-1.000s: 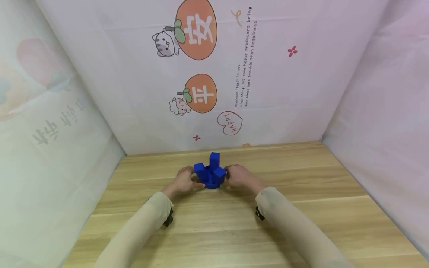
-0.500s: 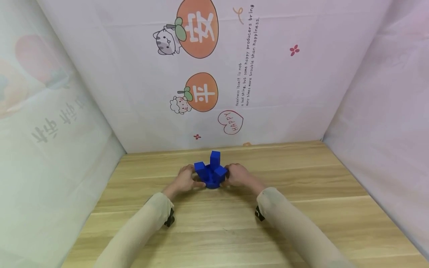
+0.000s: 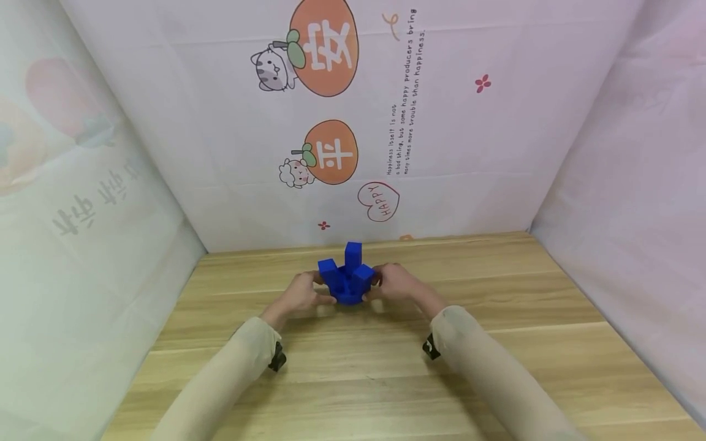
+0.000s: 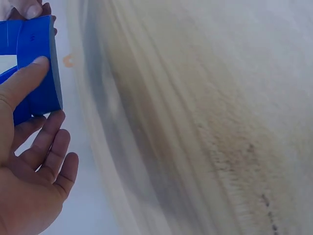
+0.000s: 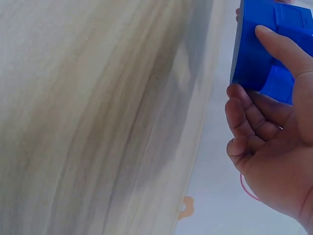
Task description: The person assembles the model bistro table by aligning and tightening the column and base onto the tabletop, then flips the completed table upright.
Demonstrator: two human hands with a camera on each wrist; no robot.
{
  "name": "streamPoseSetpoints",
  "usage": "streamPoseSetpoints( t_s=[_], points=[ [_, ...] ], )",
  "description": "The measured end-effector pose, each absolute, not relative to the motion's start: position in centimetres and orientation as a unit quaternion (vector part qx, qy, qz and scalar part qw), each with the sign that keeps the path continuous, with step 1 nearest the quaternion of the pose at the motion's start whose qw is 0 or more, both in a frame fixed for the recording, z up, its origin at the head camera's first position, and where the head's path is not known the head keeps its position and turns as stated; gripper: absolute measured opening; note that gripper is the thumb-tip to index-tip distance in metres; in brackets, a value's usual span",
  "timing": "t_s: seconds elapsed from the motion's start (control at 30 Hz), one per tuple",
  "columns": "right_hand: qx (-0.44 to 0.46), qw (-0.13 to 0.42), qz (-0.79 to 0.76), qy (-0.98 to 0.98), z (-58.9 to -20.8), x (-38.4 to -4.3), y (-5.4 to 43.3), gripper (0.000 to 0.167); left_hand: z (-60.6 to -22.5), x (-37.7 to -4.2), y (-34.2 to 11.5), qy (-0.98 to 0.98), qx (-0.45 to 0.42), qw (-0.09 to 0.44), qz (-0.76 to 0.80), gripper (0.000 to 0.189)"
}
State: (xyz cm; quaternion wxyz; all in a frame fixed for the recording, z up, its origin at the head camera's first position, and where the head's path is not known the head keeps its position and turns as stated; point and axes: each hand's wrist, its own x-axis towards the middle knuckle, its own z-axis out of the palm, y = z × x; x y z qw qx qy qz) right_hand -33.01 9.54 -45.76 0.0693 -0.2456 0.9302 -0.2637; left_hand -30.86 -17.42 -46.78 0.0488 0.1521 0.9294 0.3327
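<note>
Both hands hold a blue round-based object with three square posts sticking up (image 3: 349,299) near the back of the wooden table. What kind of object it is cannot be told. My left hand (image 3: 301,291) grips its left side. In the left wrist view, the thumb (image 4: 30,78) presses the blue side wall (image 4: 46,93), with fingers curling at the opposite side. On the right side, my right hand (image 3: 399,283) pinches it likewise. The right wrist view shows that thumb (image 5: 279,45) on the wall and fingers (image 5: 239,115) bent beneath. The base looks slightly raised off the table.
Pale wood-grain table (image 3: 353,380) spreads in front of the hands. Behind it stands a printed white cloth wall (image 3: 441,202), close to the blue object. White cloth walls also flank the left (image 3: 110,245) and right (image 3: 618,214) sides.
Both hands have raised the blue object a little and it sits slightly higher in the head view. The grip looks the same; the right hand has shifted slightly up and right.
</note>
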Motion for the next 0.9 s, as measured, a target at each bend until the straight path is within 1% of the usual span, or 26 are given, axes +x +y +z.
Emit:
streamPoseSetpoints(
  t_s=[0.13,0.33,0.67,0.83,0.9],
  points=[
    [-0.25,0.074,-0.277,0.925,-45.4,-32.9,10.1,0.039,-46.2,-31.0,-17.3,0.927,0.163,0.042,0.336,0.051],
    [-0.26,0.085,-0.31,0.91,-45.0,-32.9,10.9,0.031,-45.6,-31.0,-17.3,0.92,0.194,0.02,0.338,0.04],
    [-0.277,0.062,-0.346,0.894,-44.7,-32.4,11.7,0.024,-45.1,-30.6,-17.1,0.92,0.201,-0.003,0.336,0.029],
    [-0.284,0.056,-0.355,0.889,-44.5,-32.4,12.1,0.025,-44.8,-30.5,-17.0,0.918,0.202,-0.002,0.341,0.027],
    [-0.287,0.056,-0.361,0.886,-44.3,-32.4,12.3,0.028,-44.7,-30.6,-17.0,0.917,0.204,-0.004,0.342,0.028]
  ],
)
